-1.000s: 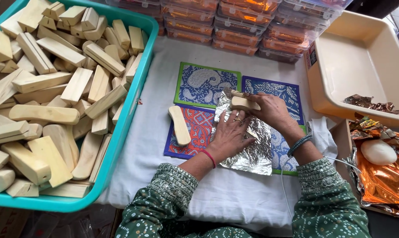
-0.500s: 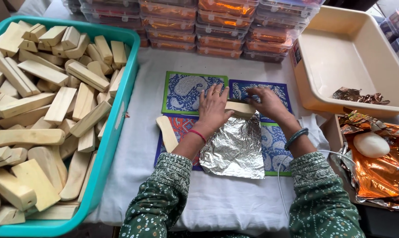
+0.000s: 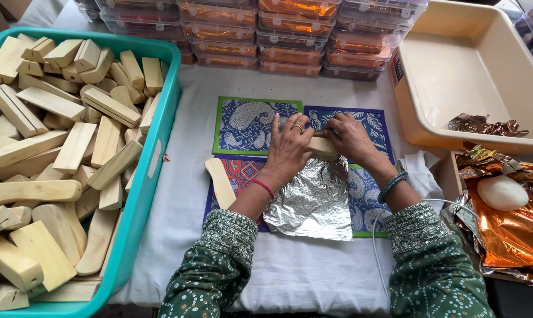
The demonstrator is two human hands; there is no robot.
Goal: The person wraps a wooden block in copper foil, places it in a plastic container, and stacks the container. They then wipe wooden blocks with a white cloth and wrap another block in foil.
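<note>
At the far edge of the foil sheet (image 3: 313,200), mid-worktop, I see my left hand (image 3: 290,147) and right hand (image 3: 349,136) with fingers curled onto a wooden block (image 3: 320,147), seemingly pinning it where the foil begins.

foil sheet (image 3: 314,199): crinkly shiny metal | wood block (image 3: 322,146): pale, matt, sanded smooth | teal bin (image 3: 153,171): glossy plastic

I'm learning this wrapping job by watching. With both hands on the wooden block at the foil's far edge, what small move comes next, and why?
Probably roll the wooden block toward the body over the foil sheet. Left hand and right hand pin it at the foil's far edge, and the rest of the sheet lies flat and unwrapped below it.
</note>
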